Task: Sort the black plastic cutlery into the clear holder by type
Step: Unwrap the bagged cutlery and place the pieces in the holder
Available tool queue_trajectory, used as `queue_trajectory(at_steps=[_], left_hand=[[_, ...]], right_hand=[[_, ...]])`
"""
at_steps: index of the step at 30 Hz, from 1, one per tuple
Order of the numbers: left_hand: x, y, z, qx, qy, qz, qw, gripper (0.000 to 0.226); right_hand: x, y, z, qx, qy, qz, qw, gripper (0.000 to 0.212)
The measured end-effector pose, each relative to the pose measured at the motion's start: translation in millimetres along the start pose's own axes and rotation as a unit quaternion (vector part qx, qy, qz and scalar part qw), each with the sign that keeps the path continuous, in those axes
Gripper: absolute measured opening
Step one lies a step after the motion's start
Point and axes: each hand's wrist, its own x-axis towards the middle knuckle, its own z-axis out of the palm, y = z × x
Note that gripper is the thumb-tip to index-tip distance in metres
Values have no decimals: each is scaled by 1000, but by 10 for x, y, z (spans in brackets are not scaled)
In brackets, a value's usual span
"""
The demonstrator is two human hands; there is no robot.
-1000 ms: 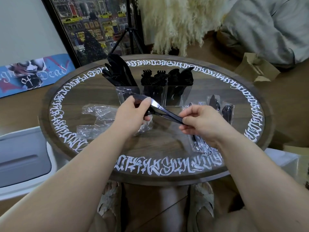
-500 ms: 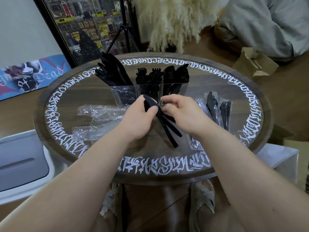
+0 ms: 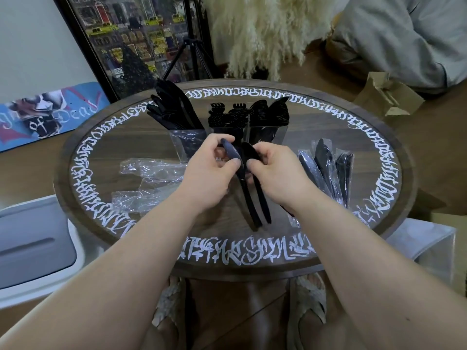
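Over the middle of the round table (image 3: 106, 147), my left hand (image 3: 209, 173) pinches a black spoon (image 3: 231, 154) by its bowl. My right hand (image 3: 275, 173) grips a second black utensil (image 3: 260, 195) at its head. Both handles point down toward me, side by side. Just behind my hands stands the clear holder (image 3: 187, 142) with three compartments: knives (image 3: 171, 109) on the left, forks (image 3: 227, 116) in the middle, spoons (image 3: 273, 112) on the right.
Several wrapped cutlery packs (image 3: 328, 168) lie to the right of my hands. Empty clear wrappers (image 3: 149, 180) are scattered on the left. A grey bin (image 3: 32, 243) sits beside the table at left, cardboard boxes (image 3: 389, 97) at far right.
The utensils swung from lying across between my hands to hanging handle-down. My hands came together near the holder and now each holds one piece.
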Motion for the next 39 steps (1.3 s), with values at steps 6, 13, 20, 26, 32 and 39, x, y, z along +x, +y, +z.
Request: queue_trajectory(at_steps=[6,13,20,26,32,39], left_hand=[[44,-35,-83,7,72,10,997,24],[-48,240,-360,51,188,87,977,16],[152,623,-950,76,352,206,910,15],[294,603,-948,159,295,231,913,16],[378,481,-819,314,238,233,889,19],[538,171,-713,476,180,219,833,26]], right_hand=[[28,-44,-83,-7,49,11,999,22],[70,-195,-140,21,107,-3,994,19],[29,-300,-195,52,154,-6,987,13],[11,-280,-172,66,141,3,988,17],[35,-254,-198,55,141,0,988,13],[84,-251,-176,69,146,-11,987,12]])
